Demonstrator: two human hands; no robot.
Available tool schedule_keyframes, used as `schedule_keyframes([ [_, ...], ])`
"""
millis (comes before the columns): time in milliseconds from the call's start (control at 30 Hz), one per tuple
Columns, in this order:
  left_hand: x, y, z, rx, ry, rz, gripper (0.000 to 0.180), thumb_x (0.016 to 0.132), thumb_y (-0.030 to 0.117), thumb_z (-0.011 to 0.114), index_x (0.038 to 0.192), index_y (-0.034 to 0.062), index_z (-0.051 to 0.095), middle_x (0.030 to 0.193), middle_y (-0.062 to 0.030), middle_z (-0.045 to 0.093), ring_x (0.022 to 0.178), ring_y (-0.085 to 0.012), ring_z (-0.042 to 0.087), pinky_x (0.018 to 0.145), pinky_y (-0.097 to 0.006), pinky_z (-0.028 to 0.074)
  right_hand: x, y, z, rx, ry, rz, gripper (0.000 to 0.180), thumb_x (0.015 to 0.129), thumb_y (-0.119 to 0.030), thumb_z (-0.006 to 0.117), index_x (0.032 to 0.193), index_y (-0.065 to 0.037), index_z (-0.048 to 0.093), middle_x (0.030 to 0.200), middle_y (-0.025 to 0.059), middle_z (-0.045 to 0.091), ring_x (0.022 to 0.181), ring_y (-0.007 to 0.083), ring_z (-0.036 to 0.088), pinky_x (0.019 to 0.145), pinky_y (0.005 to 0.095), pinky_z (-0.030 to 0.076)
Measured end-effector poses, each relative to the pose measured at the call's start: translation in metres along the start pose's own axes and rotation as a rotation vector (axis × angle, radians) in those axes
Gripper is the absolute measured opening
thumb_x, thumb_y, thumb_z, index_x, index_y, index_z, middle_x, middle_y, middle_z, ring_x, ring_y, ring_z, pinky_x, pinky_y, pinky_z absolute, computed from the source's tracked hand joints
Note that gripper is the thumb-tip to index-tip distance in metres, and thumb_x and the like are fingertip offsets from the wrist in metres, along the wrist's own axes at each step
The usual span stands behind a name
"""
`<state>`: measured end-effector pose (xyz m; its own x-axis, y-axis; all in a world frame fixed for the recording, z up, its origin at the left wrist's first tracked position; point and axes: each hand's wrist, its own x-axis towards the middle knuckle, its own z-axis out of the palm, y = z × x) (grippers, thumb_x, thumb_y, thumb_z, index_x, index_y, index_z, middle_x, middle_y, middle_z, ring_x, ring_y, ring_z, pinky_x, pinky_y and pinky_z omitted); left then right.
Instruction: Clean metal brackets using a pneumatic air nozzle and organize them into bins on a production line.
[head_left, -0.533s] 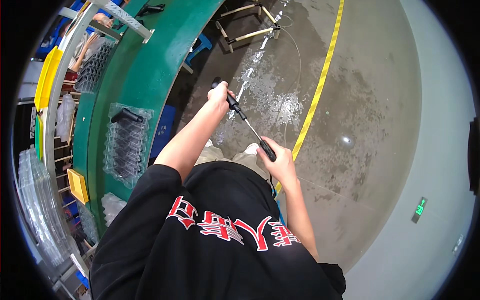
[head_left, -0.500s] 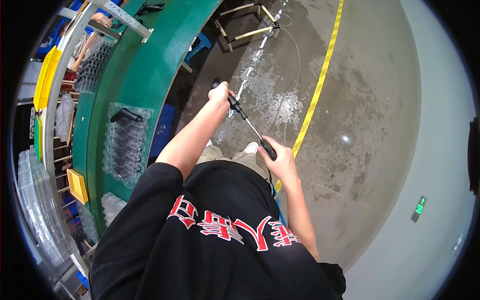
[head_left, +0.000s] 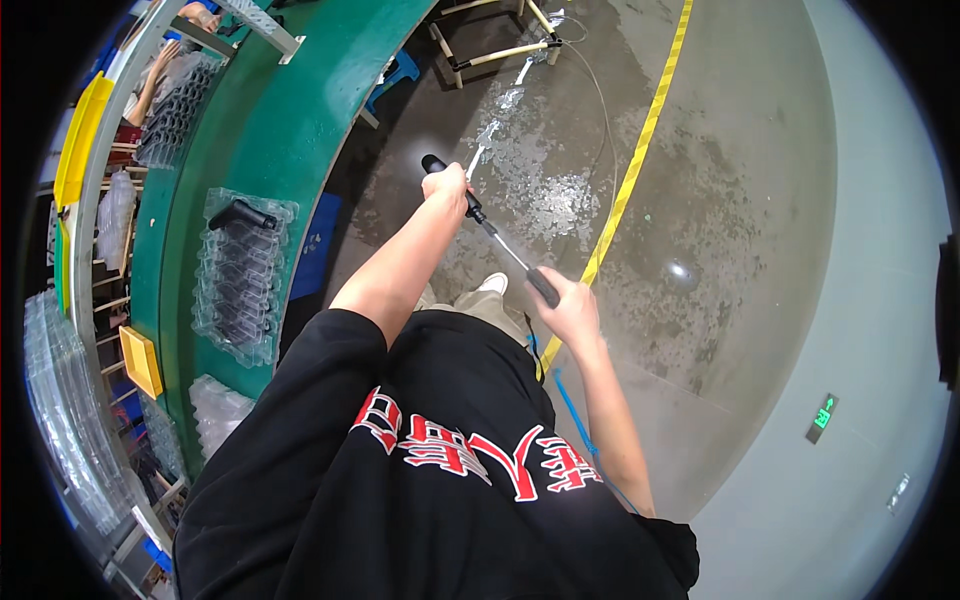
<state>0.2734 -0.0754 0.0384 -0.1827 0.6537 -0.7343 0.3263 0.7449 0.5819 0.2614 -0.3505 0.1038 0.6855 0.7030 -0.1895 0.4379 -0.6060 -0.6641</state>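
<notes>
I hold a long wand, a thin metal shaft with black grips, in both hands over a concrete floor. My left hand is stretched forward and closed around the grip near the far end. Nearer my body, my right hand is closed around the other black grip. A thin bright streak runs on from the far end toward a wet, foamy patch on the floor. Behind my right forearm a blue hose or cord trails down. My black shirt with red lettering fills the lower part of the view.
A green curved workbench runs along the left. It carries clear plastic trays and a black tool, with yellow bins beside it. A yellow floor line crosses the concrete. A wooden frame stands at the top.
Both hands and the wand sit slightly further right in the picture. The grips are unchanged.
</notes>
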Motion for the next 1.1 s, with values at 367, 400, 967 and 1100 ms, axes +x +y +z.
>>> schedule_keyframes([
  [367,0.012,0.007,0.007,-0.086,-0.053,-0.025,0.016,0.082,0.011,0.053,0.078,-0.0028,0.060,0.056,-0.0085,0.055,0.039,-0.0159,0.050,0.037,-0.028,0.043,0.008,-0.007,0.003,-0.045,0.031,0.008,0.025,0.080,-0.022,0.071,0.104,-0.014,0.069,0.073,0.0064,0.070,0.060,0.0286,0.063,0.058,0.0362,0.049],
  [400,0.011,0.007,0.008,-0.101,-0.063,-0.035,0.016,0.083,0.011,0.053,0.078,-0.0029,0.060,0.056,-0.0086,0.055,0.039,-0.0158,0.050,0.037,-0.028,0.043,0.008,-0.008,0.003,-0.054,0.037,0.007,0.025,0.080,-0.022,0.071,0.104,-0.014,0.069,0.073,0.0064,0.070,0.059,0.0284,0.063,0.058,0.0359,0.049],
  [967,0.031,-0.002,-0.024,-0.278,-0.148,-0.038,0.016,0.084,0.009,0.057,0.089,-0.0064,0.054,0.065,-0.0128,0.056,0.047,-0.0177,0.053,0.041,-0.028,0.046,-0.001,-0.024,0.018,0.022,0.022,0.018,0.022,0.082,-0.026,0.068,0.103,-0.016,0.068,0.072,0.0113,0.069,0.064,0.0369,0.064,0.058,0.0418,0.048],
  [1100,0.032,-0.005,-0.032,-0.295,-0.163,-0.034,0.016,0.083,0.008,0.057,0.089,-0.0067,0.054,0.065,-0.0132,0.056,0.047,-0.0175,0.053,0.041,-0.028,0.046,-0.003,-0.027,0.021,0.013,0.039,-0.016,0.022,0.083,-0.026,0.068,0.102,-0.016,0.068,0.071,0.0113,0.069,0.064,0.0370,0.064,0.058,0.0421,0.048],
])
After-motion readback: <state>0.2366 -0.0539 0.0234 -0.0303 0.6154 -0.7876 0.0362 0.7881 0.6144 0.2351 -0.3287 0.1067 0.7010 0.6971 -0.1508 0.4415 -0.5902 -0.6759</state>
